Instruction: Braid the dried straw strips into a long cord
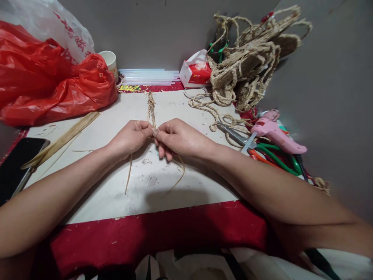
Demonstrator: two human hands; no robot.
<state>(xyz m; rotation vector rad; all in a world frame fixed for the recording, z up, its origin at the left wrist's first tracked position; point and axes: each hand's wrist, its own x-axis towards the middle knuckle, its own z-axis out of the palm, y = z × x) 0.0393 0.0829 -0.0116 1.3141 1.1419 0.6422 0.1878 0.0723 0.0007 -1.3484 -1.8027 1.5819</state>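
A short braid of straw-coloured plant fibre (151, 109) runs away from me across the white board, its far end frayed. My left hand (132, 136) and my right hand (177, 138) meet at its near end, thumbs and forefingers pinched on the strands. The fingertips almost touch, so the exact grip between them is hidden. One loose strand (128, 175) hangs below my left hand, and another strand (182, 171) curls out under my right. The lower fingers of my right hand are curled.
Left: red plastic bag (58, 85), paper cup (108, 60), dried leaf strips (67, 134), phone (20, 159). Back: clear glue sticks (148, 76), tissue pack (196, 72). Right: coiled braided rope (247, 62), pink glue gun (275, 132), scissors (236, 134). A white board (116, 202) lies on red cloth (163, 233).
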